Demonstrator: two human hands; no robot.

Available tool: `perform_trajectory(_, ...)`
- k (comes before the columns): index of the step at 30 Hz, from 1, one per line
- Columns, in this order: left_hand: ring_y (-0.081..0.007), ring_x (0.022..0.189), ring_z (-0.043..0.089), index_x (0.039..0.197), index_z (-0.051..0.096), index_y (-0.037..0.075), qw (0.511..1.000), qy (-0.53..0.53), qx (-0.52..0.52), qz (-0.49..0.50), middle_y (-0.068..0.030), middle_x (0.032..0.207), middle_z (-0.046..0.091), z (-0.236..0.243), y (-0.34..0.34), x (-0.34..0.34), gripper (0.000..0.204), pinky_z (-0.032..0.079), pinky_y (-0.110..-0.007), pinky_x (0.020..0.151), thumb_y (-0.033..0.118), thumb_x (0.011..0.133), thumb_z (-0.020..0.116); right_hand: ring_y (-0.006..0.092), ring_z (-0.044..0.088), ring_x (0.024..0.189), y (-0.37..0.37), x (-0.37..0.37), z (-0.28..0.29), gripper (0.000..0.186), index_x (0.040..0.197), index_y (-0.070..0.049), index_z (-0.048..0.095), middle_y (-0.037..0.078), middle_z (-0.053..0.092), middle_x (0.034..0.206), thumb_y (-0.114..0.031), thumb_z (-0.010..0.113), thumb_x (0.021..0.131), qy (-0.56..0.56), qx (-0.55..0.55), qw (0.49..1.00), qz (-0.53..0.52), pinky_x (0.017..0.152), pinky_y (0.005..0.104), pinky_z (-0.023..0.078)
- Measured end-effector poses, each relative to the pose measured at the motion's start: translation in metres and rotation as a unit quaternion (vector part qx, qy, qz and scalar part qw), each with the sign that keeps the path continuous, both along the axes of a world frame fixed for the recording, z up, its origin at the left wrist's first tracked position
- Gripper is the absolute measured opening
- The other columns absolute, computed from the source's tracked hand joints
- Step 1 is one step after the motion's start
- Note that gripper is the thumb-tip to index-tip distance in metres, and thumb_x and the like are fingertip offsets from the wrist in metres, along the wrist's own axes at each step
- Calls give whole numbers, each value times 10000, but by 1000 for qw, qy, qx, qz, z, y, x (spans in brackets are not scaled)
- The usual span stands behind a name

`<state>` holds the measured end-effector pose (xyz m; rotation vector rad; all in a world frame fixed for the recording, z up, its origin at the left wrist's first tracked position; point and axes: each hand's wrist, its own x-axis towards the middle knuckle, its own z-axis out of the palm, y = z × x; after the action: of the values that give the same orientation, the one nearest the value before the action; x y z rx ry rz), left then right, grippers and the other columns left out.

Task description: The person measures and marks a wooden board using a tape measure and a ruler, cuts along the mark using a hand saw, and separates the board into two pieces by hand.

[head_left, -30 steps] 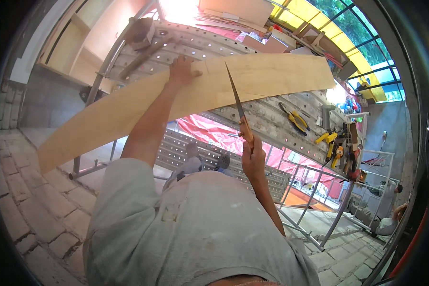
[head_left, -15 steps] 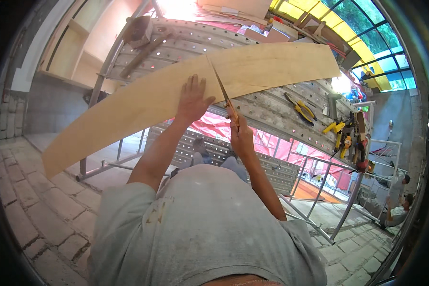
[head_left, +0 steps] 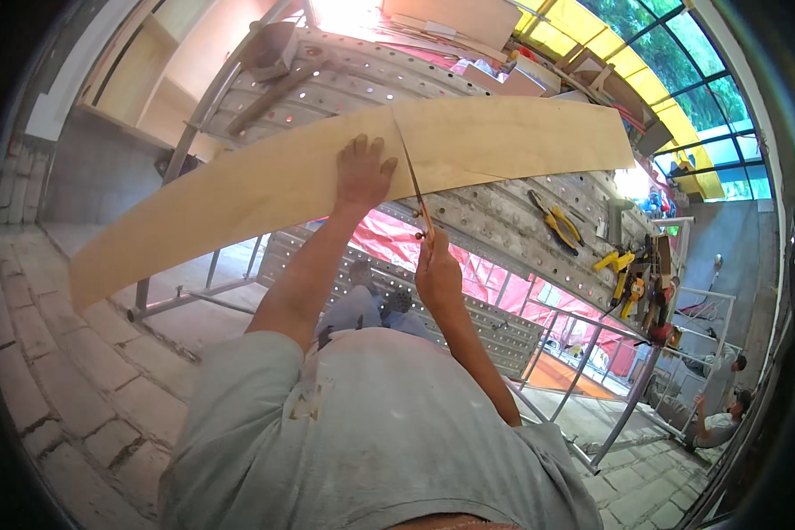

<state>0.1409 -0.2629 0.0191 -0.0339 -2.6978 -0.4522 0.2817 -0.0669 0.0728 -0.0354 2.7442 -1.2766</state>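
Observation:
A long, pale plywood board (head_left: 247, 181) lies across a perforated metal scaffold platform (head_left: 495, 212), its left end jutting out past the platform. My left hand (head_left: 364, 175) is pressed flat on the board near its middle, fingers stretched out and holding nothing. Just right of it, a handsaw (head_left: 412, 174) slants across the board with its narrow blade. The saw's wooden handle sits in the closed grip of my right hand (head_left: 439, 272), just off the board's near edge. How deep the blade goes into the wood is hard to see.
Yellow-handled pliers (head_left: 558, 223) lie on the platform to the right, with several tools, one a yellow tape measure (head_left: 634, 291), at its right end. A wooden mallet-like tool (head_left: 278, 95) lies at the back left. Two people (head_left: 723, 408) are at the far right below.
My right hand and the saw have shifted slightly toward me, relative to the board. My left hand stays pressed on the board. The whole view has tilted a little.

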Motion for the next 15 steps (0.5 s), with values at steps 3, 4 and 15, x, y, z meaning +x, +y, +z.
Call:
perform_trajectory(3, -390, 1358, 427, 1387, 553, 107, 999, -47, 2, 7, -189, 1451, 480, -3, 2, -3, 573, 325, -541, 1127, 473, 952, 622, 514, 671, 756, 4, 9, 0, 248, 1284, -104, 472, 279, 683, 827, -228, 480, 1069, 4, 25, 1000, -1, 605, 619, 476)
perform_trajectory(4, -390, 1358, 427, 1387, 553, 107, 999, -47, 1, 9, -189, 1451, 480, -4, 1, -4, 573, 325, -541, 1127, 473, 952, 622, 513, 673, 760, 7, 11, -1, 251, 1290, -107, 465, 281, 682, 827, -228, 472, 1071, 19, 26, 999, -2, 606, 621, 475)
perform_trajectory(15, -379, 1337, 453, 1375, 580, 110, 1000, 12, -28, 2, -191, 1426, 503, -11, 3, 1, 557, 355, -532, 1114, 479, 959, 609, 496, 675, 723, 0, -14, -22, 191, 1171, -55, 470, 274, 677, 780, -206, 504, 1059, 13, 64, 998, 17, 604, 593, 510)
